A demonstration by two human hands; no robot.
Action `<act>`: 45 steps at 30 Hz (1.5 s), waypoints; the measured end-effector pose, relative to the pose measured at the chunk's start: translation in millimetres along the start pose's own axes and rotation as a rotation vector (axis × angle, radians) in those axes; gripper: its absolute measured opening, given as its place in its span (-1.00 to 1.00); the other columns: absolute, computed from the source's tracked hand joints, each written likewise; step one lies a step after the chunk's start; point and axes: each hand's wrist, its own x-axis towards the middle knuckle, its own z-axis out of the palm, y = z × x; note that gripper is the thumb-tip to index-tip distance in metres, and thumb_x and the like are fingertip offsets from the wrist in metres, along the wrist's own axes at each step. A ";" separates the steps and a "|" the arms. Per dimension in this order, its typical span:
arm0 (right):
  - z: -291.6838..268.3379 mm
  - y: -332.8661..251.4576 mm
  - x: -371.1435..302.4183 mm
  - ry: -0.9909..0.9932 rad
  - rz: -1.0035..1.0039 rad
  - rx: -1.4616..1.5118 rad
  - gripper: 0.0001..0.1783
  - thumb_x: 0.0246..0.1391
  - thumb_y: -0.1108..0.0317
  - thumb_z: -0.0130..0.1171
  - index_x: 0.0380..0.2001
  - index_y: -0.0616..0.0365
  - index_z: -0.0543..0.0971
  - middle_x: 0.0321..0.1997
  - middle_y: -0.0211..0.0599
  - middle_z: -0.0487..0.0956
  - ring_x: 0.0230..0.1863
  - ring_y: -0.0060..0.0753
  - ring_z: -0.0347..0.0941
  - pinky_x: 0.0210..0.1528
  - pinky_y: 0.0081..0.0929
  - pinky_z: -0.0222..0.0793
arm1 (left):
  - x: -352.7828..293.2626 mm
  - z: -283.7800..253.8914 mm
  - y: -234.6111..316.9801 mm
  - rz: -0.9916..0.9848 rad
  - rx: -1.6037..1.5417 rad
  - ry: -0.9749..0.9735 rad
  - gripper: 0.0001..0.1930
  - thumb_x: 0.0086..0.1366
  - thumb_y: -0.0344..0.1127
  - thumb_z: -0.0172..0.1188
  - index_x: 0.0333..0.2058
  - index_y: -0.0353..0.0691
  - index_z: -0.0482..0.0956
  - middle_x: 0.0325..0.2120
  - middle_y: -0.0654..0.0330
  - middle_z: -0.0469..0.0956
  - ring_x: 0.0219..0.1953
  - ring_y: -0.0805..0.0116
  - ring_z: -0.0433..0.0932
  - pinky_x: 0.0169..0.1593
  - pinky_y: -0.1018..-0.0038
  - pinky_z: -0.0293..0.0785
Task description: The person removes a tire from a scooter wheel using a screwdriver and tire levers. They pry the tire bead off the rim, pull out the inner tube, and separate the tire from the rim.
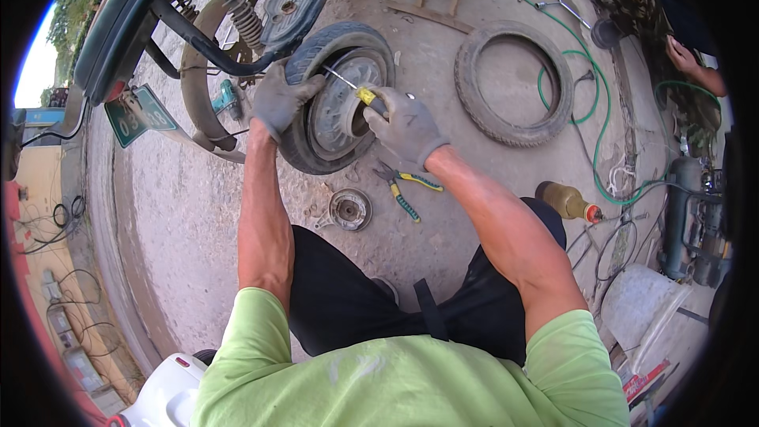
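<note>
Head view: a wheel (334, 111) is being held tilted, low in front of the knees (312, 257) and near a motorbike (294, 8); whether these two are touching cannot be told. At its upper left edge, the tyre (304, 152) is being grasped by the gloved left hand (277, 101), whose fingers are being partly hidden. A thin tool with a yellow handle (367, 96) is being clasped by the fingers of the gloved right hand (407, 125), and its shaft (341, 77) is being pointed at the gap between the tyre and the metal rim (326, 128). As a judgement, a slip is being risked: if the tip is being seated only shallowly while the handle is being forced, the shaft could be thrown toward the left hand close by. By such a narrow tip, the tyre's edge could also be cut, or the rim scratched. If the left grip is being loosened, the wheel could be tipped toward the pliers (393, 176) and the round metal part (349, 209), which are lying loose on the ground (205, 213).
</note>
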 end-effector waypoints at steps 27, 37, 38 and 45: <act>18.8 8.2 2.1 0.139 0.015 0.050 -0.63 0.19 0.09 0.32 -0.15 0.20 0.67 -0.24 0.08 0.74 -0.14 0.23 0.71 -0.04 0.07 0.58 | 29.3 45.9 -1.3 -0.106 0.552 0.288 0.19 0.13 0.42 0.49 0.38 -0.59 0.39 0.33 -0.39 0.47 0.40 -0.25 0.45 0.46 0.10 0.36; 20.0 23.5 -0.8 0.168 -0.029 0.059 -0.55 0.20 0.02 0.33 -0.03 0.13 0.63 -0.20 0.04 0.75 -0.11 0.21 0.71 -0.03 0.08 0.58 | 25.1 47.0 1.9 -0.059 0.515 0.241 0.21 0.14 0.46 0.44 0.41 -0.56 0.37 0.37 -0.40 0.42 0.45 -0.25 0.38 0.49 0.10 0.30; 18.6 25.3 -0.8 0.154 -0.023 0.053 -0.55 0.20 0.01 0.33 -0.02 0.12 0.63 -0.20 0.04 0.75 -0.11 0.21 0.71 -0.03 0.08 0.58 | 22.4 49.0 4.1 -0.074 0.520 0.243 0.21 0.14 0.47 0.44 0.40 -0.56 0.37 0.37 -0.40 0.42 0.45 -0.25 0.38 0.49 0.10 0.31; -12.0 -2.5 3.4 -0.050 0.075 0.024 -0.54 0.29 -0.04 0.22 0.05 0.06 0.62 -0.08 0.12 0.75 -0.01 0.22 0.70 0.06 0.08 0.57 | 2.1 29.7 -16.9 0.035 0.289 0.325 -0.09 0.27 0.21 0.48 0.29 -0.49 0.51 0.23 -0.28 0.59 0.26 -0.18 0.58 0.35 0.12 0.43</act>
